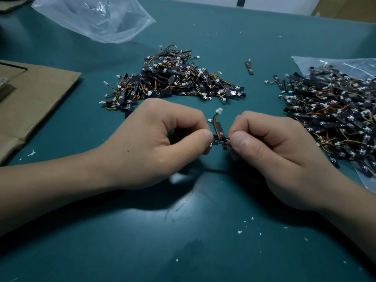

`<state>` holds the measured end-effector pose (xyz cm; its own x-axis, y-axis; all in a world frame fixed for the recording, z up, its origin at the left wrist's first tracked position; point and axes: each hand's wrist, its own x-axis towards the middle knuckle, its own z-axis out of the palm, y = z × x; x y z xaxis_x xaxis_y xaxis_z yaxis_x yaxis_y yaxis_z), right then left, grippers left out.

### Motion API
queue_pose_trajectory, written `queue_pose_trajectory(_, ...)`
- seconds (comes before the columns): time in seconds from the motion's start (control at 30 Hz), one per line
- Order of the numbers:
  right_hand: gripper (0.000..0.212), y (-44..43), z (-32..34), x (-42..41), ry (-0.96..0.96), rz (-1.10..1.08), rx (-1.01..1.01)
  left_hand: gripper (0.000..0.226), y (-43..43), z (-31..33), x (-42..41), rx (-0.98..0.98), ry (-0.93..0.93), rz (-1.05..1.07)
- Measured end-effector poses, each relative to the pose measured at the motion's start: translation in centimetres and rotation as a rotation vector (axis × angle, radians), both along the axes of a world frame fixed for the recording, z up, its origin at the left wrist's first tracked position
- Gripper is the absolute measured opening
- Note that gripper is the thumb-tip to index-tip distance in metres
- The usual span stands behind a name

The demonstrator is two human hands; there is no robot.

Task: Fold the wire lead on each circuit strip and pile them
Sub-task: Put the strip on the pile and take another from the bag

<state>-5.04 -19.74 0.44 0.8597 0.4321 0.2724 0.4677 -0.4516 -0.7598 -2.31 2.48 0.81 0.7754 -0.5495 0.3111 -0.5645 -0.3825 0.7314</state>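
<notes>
Between my hands are small black circuit strips (220, 139) with coloured wire leads ending in white connectors (219, 110). My left hand (162, 143) pinches one end between thumb and fingers. My right hand (270, 147) pinches the other end. Two strips seem to cross there, and the leads stick up and away from me. A pile of strips (173, 78) lies on the green mat behind my hands. A second, larger heap (333, 115) lies at the right on a clear plastic bag.
A flattened cardboard sheet (30, 102) lies at the left. An empty clear plastic bag (97, 17) sits at the back left. One loose strip (249, 67) lies between the two heaps. White crumbs are scattered over the green mat (183, 241).
</notes>
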Motion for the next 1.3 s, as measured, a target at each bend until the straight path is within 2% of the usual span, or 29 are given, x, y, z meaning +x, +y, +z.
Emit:
queue_pose_trajectory(0.23, 0.023, 0.10, -0.05, 0.06, 0.040, -0.008, 0.001, 0.022, -0.11, 0.00, -0.14, -0.011, -0.031, 0.035)
queue_pose_trajectory(0.4, 0.023, 0.19, 0.03, 0.02, 0.006, -0.019, -0.069, 0.030, -0.04, -0.01, -0.16, 0.019, -0.042, 0.015)
queue_pose_trajectory(0.57, 0.025, 0.17, 0.10, -0.05, -0.013, -0.025, -0.087, 0.026, -0.11, 0.01, -0.17, 0.024, -0.020, 0.010)
queue_pose_trajectory(0.8, 0.025, 0.05, 0.14, -0.05, 0.052, -0.011, -0.003, 0.021, -0.02, 0.04, -0.09, -0.038, 0.002, 0.020)
queue_pose_trajectory(0.97, 0.026, -0.06, 0.18, -0.04, 0.044, -0.004, -0.008, 0.020, -0.11, -0.16, -0.07, -0.011, 0.047, 0.015)
queue_pose_trajectory(1.1, 0.026, -0.03, 0.25, -0.10, 0.025, 0.008, -0.036, 0.023, 0.07, -0.09, -0.14, 0.013, -0.037, -0.005)
queue_pose_trajectory(1.3, 0.026, 0.08, 0.22, -0.19, 0.021, 0.017, -0.064, 0.024, -0.05, 0.00, -0.19, 0.044, -0.066, -0.027)
